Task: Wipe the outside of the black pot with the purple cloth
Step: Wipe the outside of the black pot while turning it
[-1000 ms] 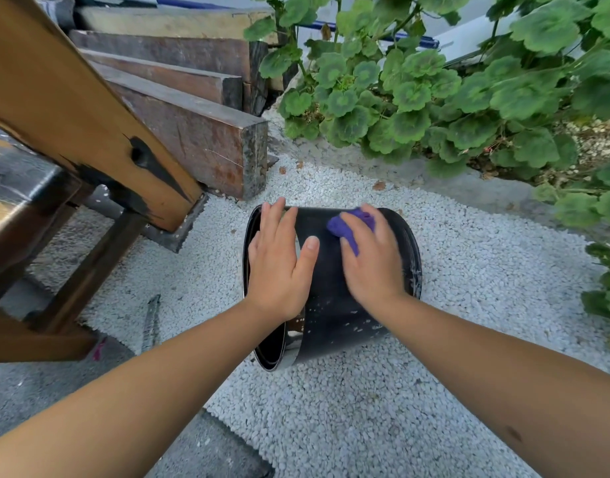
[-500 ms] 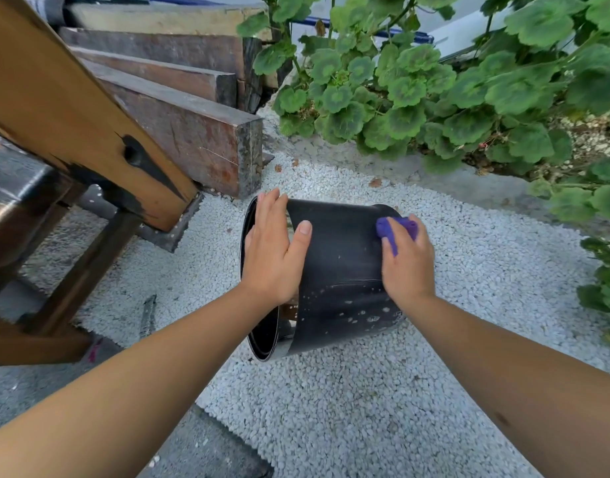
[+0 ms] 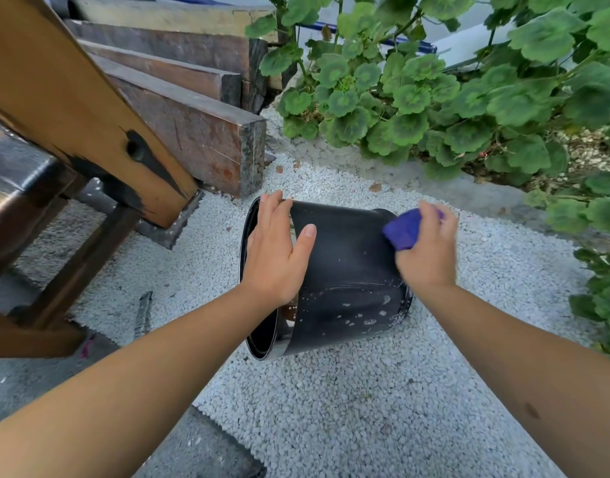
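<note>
White gravel [image 3: 331,408] covers the ground beside green plants [image 3: 434,98]. One black pot [image 3: 344,270] lies there on its side. The left hand [image 3: 274,257] rests flat near its rim. The blurred right hand [image 3: 429,251], its fingers partly hidden, pinches one purple cloth [image 3: 401,229], now farther toward the pot's base than before.

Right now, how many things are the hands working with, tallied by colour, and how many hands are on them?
Black: 1, the round black plastic pot lying on its side on the white gravel
Purple: 1, the bunched purple cloth against the pot's base end
Hands: 2, the left hand resting flat near the rim, the right hand gripping the cloth
Total: 4
</note>
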Motion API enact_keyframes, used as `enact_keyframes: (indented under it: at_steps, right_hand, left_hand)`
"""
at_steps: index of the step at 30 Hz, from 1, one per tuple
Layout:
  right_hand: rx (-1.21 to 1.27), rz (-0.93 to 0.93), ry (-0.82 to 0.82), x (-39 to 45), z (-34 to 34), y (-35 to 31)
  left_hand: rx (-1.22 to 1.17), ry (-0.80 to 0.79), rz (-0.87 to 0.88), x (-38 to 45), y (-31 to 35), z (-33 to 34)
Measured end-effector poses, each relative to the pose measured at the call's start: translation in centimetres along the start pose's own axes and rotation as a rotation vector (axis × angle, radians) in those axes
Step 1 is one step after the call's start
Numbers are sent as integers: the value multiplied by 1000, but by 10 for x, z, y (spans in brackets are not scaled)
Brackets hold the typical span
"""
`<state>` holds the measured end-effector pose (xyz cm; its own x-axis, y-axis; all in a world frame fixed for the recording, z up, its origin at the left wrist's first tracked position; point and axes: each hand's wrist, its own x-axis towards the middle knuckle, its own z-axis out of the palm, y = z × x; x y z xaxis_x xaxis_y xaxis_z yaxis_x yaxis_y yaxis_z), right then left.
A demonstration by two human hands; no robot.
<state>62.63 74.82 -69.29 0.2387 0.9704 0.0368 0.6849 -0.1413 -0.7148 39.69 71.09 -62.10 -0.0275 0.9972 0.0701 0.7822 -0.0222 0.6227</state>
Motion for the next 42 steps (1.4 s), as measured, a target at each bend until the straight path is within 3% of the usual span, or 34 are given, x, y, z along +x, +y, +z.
enact_keyframes:
  at_steps: [4, 6, 8, 10, 14, 20, 23, 27, 30, 36, 42]
  right_hand:
    - [94, -283, -126, -33, 23, -42]
    - [279, -253, -65, -33, 25, -56]
    - [407, -93, -59, -23, 22, -61]
    - [373, -32, -120, -16, 19, -60]
    - [168, -278, -126, -17, 13, -61]
    - [232, -507, -296, -58, 22, -77]
    - [249, -574, -288, -76, 32, -88]
    - [98, -667, -232, -72, 41, -82]
    - [52, -568, -196, -66, 46, -67]
    - [-132, -124, -81, -31, 33, 7]
    - [35, -31, -131, -19, 26, 20]
  left_hand:
    - [-7, 18, 22, 3, 7, 4]
    - [-2, 25, 25, 4, 6, 3]
    - [-7, 23, 22, 3, 4, 2]
    - [-11, 22, 23, 3, 3, 2]
    - [-20, 22, 34, 4, 6, 4]
    - [-63, 66, 61, 4, -3, 6]
    - [-181, 83, 70, 1, -13, 5]
    - [-185, 84, 99, 2, -20, 5]
    - [-163, 90, 63, 7, -23, 3]
    - [-198, -8, -79, -2, -36, -6]
    - [-239, -42, -1, -14, -25, -9]
